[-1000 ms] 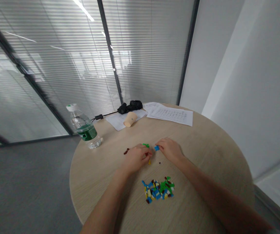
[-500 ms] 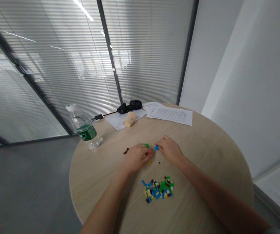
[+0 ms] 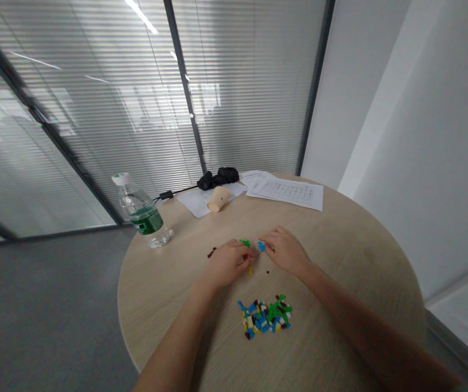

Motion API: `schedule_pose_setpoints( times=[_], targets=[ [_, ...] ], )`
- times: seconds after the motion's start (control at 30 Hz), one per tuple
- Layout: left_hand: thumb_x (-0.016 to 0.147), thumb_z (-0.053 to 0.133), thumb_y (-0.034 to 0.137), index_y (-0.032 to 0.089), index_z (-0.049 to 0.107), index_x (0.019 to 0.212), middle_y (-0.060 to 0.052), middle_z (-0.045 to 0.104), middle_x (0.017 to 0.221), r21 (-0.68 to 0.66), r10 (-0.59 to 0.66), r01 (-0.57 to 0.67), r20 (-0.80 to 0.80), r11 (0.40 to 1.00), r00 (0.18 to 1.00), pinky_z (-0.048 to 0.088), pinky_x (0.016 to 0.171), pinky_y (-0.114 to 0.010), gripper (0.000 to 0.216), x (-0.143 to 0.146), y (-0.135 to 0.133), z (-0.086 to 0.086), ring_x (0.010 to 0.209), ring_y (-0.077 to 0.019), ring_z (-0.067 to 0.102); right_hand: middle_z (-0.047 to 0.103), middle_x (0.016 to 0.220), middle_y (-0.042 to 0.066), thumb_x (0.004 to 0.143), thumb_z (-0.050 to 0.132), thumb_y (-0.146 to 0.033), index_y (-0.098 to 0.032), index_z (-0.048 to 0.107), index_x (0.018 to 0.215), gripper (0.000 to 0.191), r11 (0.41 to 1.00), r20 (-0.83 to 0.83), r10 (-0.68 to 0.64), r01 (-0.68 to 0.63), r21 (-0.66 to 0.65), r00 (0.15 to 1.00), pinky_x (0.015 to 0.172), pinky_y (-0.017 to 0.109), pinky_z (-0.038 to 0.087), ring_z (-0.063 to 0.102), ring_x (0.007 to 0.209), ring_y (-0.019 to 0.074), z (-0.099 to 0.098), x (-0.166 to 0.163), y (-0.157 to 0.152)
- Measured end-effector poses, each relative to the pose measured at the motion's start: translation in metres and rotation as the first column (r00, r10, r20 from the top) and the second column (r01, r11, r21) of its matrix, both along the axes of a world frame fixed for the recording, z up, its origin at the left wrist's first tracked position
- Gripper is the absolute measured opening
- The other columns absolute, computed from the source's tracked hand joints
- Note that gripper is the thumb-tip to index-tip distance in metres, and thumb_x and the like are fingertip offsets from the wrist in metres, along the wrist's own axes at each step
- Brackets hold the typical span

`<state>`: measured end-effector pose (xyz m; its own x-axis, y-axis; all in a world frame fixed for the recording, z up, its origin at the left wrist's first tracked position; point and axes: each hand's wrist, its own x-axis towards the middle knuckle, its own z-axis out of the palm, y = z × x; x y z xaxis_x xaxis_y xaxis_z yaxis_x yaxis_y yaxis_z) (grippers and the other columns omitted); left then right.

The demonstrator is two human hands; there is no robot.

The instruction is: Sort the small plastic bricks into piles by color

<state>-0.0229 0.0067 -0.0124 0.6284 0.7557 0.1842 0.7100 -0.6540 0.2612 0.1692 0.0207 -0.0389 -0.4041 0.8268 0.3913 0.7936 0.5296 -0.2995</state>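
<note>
Two grips are unconfirmed at this distance: your right hand touches blue pieces beyond the mixed pile, your left hand is curled, sorting seems underway, and the next move calls for light fingertips.

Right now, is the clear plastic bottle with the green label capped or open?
Capped: a white cap sits atop the neck of the bottle.
</note>
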Motion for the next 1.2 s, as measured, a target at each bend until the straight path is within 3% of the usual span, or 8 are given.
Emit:
schedule_pose_setpoints(
  times=[0.1, 0.2, 0.27, 0.37, 0.73, 0.93, 1.07, 1.2],
  targets=[
    [0.084, 0.049, 0.02, 0.019, 0.066, 0.084, -0.003, 0.065, 0.081, -0.018, 0.012, -0.013, -0.008, 1.0, 1.0, 0.042, 0.072, -0.024, 0.017, -0.002, 0.001, -0.001, 0.081, -0.0156, 0.057, 0.07, 0.088, 0.006, 0.079, 0.058, -0.011, -0.016, 0.07, 0.088, 0.016, 0.983, -0.096, 0.18, -0.183, -0.017, 0.979, 0.084, 0.031, 0.043, 0.057, 0.089, 0.0186, 0.004, 0.0, -0.013],
    [0.085, 0.047, 0.023, 0.02, 0.066, 0.088, -0.003, 0.065, 0.083, -0.042, 0.048, -0.049, -0.014, 0.998, 0.999, 0.042, 0.069, -0.023, 0.019, -0.003, 0.002, 0.0, 0.079, -0.0151, 0.057, 0.07, 0.084, 0.004, 0.079, 0.06, -0.015, -0.018, 0.07, 0.08, 0.011, 0.897, -0.123, 0.424, -0.435, -0.078, 0.897, 0.083, 0.028, 0.044, 0.06, 0.085, 0.0161, 0.006, -0.004, -0.032],
    [0.086, 0.046, 0.025, 0.02, 0.066, 0.09, -0.003, 0.065, 0.085, -0.05, 0.072, -0.072, -0.008, 0.996, 0.997, 0.042, 0.068, -0.023, 0.021, -0.004, 0.001, 0.0, 0.079, -0.015, 0.058, 0.07, 0.082, 0.003, 0.078, 0.063, -0.018, -0.018, 0.071, 0.078, 0.008, 0.849, -0.104, 0.505, -0.514, -0.118, 0.857, 0.083, 0.028, 0.044, 0.061, 0.084, 0.0161, 0.006, -0.009, -0.043],
    [0.086, 0.047, 0.025, 0.02, 0.067, 0.091, -0.003, 0.066, 0.089, -0.047, 0.099, -0.098, 0.008, 0.994, 0.995, 0.042, 0.069, -0.024, 0.021, -0.004, 0.0, -0.001, 0.08, -0.0155, 0.058, 0.069, 0.081, 0.004, 0.079, 0.064, -0.024, -0.017, 0.071, 0.078, 0.011, 0.823, -0.091, 0.543, -0.551, -0.139, 0.835, 0.083, 0.028, 0.044, 0.06, 0.084, 0.0163, 0.005, -0.017, -0.052],
    [0.084, 0.049, 0.022, 0.021, 0.067, 0.088, -0.003, 0.067, 0.09, -0.019, 0.089, -0.089, 0.015, 0.996, 0.996, 0.042, 0.074, -0.024, 0.019, -0.005, 0.002, -0.004, 0.085, -0.0166, 0.057, 0.068, 0.084, 0.003, 0.077, 0.063, -0.021, -0.019, 0.072, 0.084, 0.012, 0.809, 0.0, 0.564, -0.552, -0.2, 0.826, 0.082, 0.026, 0.043, 0.06, 0.083, 0.0152, -0.004, -0.03, -0.058],
    [0.084, 0.051, 0.024, 0.02, 0.068, 0.088, -0.004, 0.067, 0.089, -0.039, 0.099, -0.096, 0.081, 0.995, 0.992, 0.042, 0.074, -0.025, 0.018, -0.007, 0.003, -0.003, 0.084, -0.0171, 0.058, 0.068, 0.081, 0.002, 0.075, 0.065, -0.017, -0.016, 0.069, 0.08, 0.006, 0.778, -0.099, 0.582, -0.588, -0.221, 0.807, 0.084, 0.026, 0.043, 0.06, 0.084, 0.0152, 0.001, -0.031, -0.059],
    [0.085, 0.05, 0.03, 0.019, 0.068, 0.089, -0.003, 0.068, 0.085, -0.133, 0.142, -0.111, 0.259, 0.985, 0.955, 0.042, 0.068, -0.023, 0.021, -0.008, 0.005, -0.005, 0.076, -0.0149, 0.057, 0.066, 0.077, 0.001, 0.076, 0.063, -0.016, -0.017, 0.065, 0.078, 0.004, 0.864, -0.256, 0.414, -0.466, -0.191, 0.874, 0.072, 0.024, 0.045, 0.059, 0.074, 0.0135, 0.009, -0.021, -0.054],
    [0.087, 0.046, 0.038, 0.015, 0.067, 0.082, -0.002, 0.066, 0.075, -0.309, 0.117, 0.026, 0.434, 0.951, 0.893, 0.041, 0.063, -0.022, 0.032, -0.004, 0.003, -0.002, 0.068, -0.0129, 0.055, 0.064, 0.078, 0.0, 0.076, 0.063, -0.014, -0.018, 0.062, 0.078, 0.005, 0.957, -0.424, 0.221, -0.279, -0.08, 0.879, 0.067, 0.024, 0.046, 0.059, 0.07, 0.0123, 0.015, -0.008, -0.045]
  ],
)
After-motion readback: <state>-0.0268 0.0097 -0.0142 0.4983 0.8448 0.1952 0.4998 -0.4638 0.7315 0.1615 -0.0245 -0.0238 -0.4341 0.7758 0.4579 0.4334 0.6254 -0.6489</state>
